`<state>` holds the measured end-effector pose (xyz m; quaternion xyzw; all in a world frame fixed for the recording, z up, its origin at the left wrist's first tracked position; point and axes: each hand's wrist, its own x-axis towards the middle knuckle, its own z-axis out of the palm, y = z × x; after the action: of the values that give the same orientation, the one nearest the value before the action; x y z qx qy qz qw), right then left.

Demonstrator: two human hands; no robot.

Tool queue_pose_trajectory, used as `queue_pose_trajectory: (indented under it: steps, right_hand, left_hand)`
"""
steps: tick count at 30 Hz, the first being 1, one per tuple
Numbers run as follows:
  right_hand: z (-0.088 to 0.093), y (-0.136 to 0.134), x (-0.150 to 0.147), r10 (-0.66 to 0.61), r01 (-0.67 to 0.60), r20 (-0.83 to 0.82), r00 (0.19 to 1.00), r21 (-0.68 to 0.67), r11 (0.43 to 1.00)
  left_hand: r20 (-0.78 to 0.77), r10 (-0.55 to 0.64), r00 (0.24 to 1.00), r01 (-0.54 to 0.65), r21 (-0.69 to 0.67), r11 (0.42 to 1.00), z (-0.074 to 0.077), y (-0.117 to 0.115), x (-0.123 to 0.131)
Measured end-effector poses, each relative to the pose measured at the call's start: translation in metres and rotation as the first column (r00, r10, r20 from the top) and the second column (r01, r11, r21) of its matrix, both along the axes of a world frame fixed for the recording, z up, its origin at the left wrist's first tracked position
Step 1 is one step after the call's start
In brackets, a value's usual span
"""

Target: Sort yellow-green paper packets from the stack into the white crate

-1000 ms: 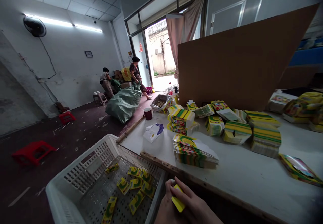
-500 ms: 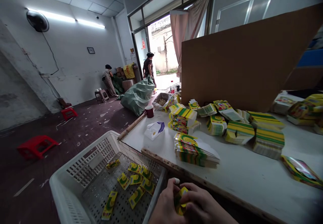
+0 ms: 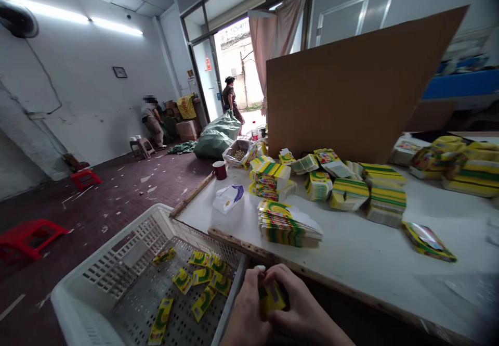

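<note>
Between my two hands is a small yellow box [image 3: 272, 298] with green on it, held just in front of the table edge. My left hand [image 3: 247, 309] grips it from the left; a white covering shows on one fingertip. My right hand [image 3: 294, 302] curls round its right side, fingers bent over the top. Parts of the box are hidden by the fingers. To the left, a white plastic crate [image 3: 144, 247] holds several small yellow-green boxes [image 3: 203, 303] scattered on its perforated floor. Just beyond my hands, a fanned stack of flat printed cartons [image 3: 286, 223] lies on the white table [image 3: 351, 252].
More carton stacks [image 3: 351, 192] stand along the table before a large cardboard sheet [image 3: 331, 106]. A tissue pack [image 3: 228, 199] and a dark red mug [image 3: 219, 170] sit near the left edge. Red stools [image 3: 31, 236] stand on the floor. Near the doorway, one person drags a green sack [image 3: 218, 135].
My view has swung a little to the right. Both hands still hold the small box, which is turned to show more of its face. The person and the green sack have shifted toward the doorway.
</note>
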<state>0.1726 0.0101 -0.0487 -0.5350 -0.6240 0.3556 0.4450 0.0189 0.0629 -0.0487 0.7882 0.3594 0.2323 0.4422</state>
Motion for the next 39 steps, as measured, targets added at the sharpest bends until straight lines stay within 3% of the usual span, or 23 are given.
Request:
queue_pose_trajectory:
  steps: [2,4,6,7,9,12,15,20,23,26,30,32,34,35,37,39]
  right_hand:
    - [0.008,0.003,0.006,0.019,-0.02,0.017,1.0,0.042,0.999]
    - [0.019,0.012,0.024,-0.076,0.066,0.095,0.993,0.106,0.992]
    - [0.03,0.03,0.05,-0.322,0.285,0.221,0.921,0.185,0.941]
    - [0.033,0.04,0.065,-0.431,0.388,0.245,0.868,0.204,0.899]
    - [0.037,0.063,0.09,-0.536,0.49,0.289,0.793,0.219,0.843]
    - [0.035,0.09,0.109,-0.537,0.505,0.389,0.748,0.191,0.842]
    - [0.031,0.103,0.113,-0.475,0.46,0.472,0.742,0.156,0.874]
    - [0.032,0.111,0.118,-0.396,0.401,0.527,0.752,0.111,0.909]
    - [0.034,0.118,0.122,-0.368,0.387,0.516,0.774,0.076,0.919]
    - [0.033,0.123,0.124,-0.371,0.389,0.481,0.794,0.067,0.919]
    - [0.031,0.118,0.126,-0.409,0.405,0.417,0.812,0.103,0.909]
    - [0.031,0.107,0.124,-0.437,0.418,0.326,0.838,0.131,0.899]
    - [0.03,0.091,0.116,-0.424,0.407,0.11,0.899,0.148,0.901]
    - [0.03,0.082,0.109,-0.384,0.384,-0.028,0.923,0.149,0.911]
    - [0.027,0.063,0.09,-0.262,0.293,-0.213,0.941,0.128,0.948]
    - [0.019,0.046,0.067,-0.105,0.131,-0.301,0.948,0.068,0.989]
  left_hand:
    - [-0.011,0.013,1.0,-0.013,0.004,1.0,-0.002,0.011,-0.012]
    - [-0.09,0.16,0.983,-0.155,0.064,0.986,-0.009,0.03,-0.032]
    - [-0.14,0.495,0.857,-0.436,0.315,0.843,-0.019,0.053,-0.055]
    - [-0.139,0.584,0.8,-0.485,0.423,0.765,-0.025,0.062,-0.065]
    - [-0.134,0.63,0.765,-0.514,0.462,0.723,-0.032,0.072,-0.076]
    - [-0.042,0.541,0.84,-0.502,0.315,0.805,-0.034,0.062,-0.067]
    - [0.009,0.39,0.921,-0.39,0.077,0.918,-0.027,0.043,-0.044]
    - [-0.015,0.17,0.985,-0.17,-0.036,0.985,-0.014,0.032,-0.024]
    - [-0.061,0.045,0.997,-0.049,-0.072,0.996,-0.006,0.033,-0.019]
    - [-0.056,-0.004,0.998,-0.002,-0.116,0.993,0.002,0.036,-0.009]
    - [0.048,-0.059,0.997,0.069,-0.235,0.969,0.002,0.043,0.013]
    - [0.182,-0.049,0.982,0.111,-0.345,0.932,-0.001,0.045,0.028]
    - [0.41,0.032,0.911,0.151,-0.407,0.901,-0.003,0.046,0.046]
    - [0.537,0.098,0.838,0.157,-0.41,0.898,-0.002,0.045,0.056]
    - [0.734,0.235,0.637,0.159,-0.423,0.892,0.006,0.042,0.078]
    - [0.799,0.386,0.461,0.174,-0.508,0.844,0.018,0.038,0.097]
